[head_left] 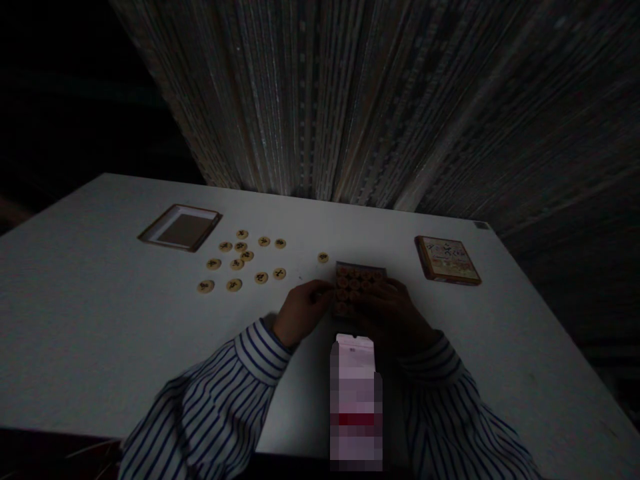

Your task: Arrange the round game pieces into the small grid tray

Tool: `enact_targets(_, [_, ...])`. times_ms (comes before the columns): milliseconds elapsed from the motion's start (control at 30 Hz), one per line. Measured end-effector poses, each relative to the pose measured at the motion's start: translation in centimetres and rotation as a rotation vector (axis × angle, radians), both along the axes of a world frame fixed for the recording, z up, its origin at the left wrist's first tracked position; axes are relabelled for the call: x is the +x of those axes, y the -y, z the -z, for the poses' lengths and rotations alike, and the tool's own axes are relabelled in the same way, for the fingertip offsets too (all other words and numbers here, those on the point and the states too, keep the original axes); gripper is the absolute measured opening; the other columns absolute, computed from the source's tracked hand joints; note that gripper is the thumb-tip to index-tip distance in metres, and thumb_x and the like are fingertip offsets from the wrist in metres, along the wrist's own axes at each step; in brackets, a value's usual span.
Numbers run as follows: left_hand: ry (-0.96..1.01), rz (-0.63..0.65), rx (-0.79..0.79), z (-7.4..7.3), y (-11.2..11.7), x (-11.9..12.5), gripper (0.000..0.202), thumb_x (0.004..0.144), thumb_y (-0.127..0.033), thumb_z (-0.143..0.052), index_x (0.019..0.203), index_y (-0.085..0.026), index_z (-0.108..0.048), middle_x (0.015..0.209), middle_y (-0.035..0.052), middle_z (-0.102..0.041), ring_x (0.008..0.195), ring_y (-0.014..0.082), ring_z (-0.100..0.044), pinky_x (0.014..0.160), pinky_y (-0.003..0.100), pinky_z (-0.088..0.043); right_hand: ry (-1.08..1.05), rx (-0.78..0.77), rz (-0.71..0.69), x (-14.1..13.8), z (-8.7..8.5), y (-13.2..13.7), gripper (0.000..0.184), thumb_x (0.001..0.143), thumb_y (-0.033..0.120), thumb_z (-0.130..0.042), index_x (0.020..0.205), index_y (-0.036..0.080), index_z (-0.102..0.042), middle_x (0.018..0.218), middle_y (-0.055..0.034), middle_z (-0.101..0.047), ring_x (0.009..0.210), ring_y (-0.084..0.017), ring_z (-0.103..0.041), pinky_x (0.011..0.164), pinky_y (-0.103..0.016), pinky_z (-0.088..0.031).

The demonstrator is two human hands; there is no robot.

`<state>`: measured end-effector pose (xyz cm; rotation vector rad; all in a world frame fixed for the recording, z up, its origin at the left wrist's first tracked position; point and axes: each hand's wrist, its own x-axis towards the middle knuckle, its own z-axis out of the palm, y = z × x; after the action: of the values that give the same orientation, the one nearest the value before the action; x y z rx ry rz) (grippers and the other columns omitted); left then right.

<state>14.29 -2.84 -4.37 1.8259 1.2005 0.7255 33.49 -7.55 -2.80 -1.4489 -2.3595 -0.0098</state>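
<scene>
A small brown tray (359,273) packed with round wooden pieces sits at the middle of the white table (90,320). My left hand (303,310) has its fingers curled against the tray's left edge. On the tray's right side rests my right hand (395,313), dark and in shadow, its fingers closed over the near corner. Several loose round wooden discs (243,260) with dark marks lie scattered to the left of the tray. One disc (323,257) lies alone just beyond the tray's left corner. Both sleeves are white with dark stripes.
An open shallow box half (181,227) sits at the far left. A printed box lid (447,260) lies at the far right. A white card hanging from my chest (356,400) covers the near middle. A striped curtain wall (380,100) stands behind the table.
</scene>
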Motion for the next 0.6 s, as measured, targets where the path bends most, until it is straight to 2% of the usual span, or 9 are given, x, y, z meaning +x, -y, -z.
enact_targets(233, [0.012, -0.002, -0.001, 0.1, -0.1, 0.0, 0.025, 0.08, -0.027, -0.048, 0.093, -0.015, -0.066, 0.086, 0.0075, -0.07, 0.077, 0.0181, -0.063, 0.071, 0.031, -0.049, 0.029, 0.028, -0.05, 0.6, 0.6, -0.3, 0.025, 0.075, 0.03, -0.058, 0.097, 0.022, -0.063, 0.092, -0.0058, -0.065, 0.089, -0.023, -0.057, 0.086, -0.045, -0.035])
enact_targets(600, [0.0, 0.002, -0.008, 0.0, -0.1, 0.1, 0.025, 0.08, -0.027, -0.048, 0.093, -0.015, -0.066, 0.087, 0.0076, -0.07, 0.076, 0.0181, -0.063, 0.069, 0.032, -0.049, 0.029, -0.073, 0.039, 1.1, -0.4, 0.0, 0.018, 0.072, 0.025, -0.057, 0.088, 0.02, -0.064, 0.088, -0.0053, -0.066, 0.09, -0.022, -0.056, 0.091, -0.044, -0.029])
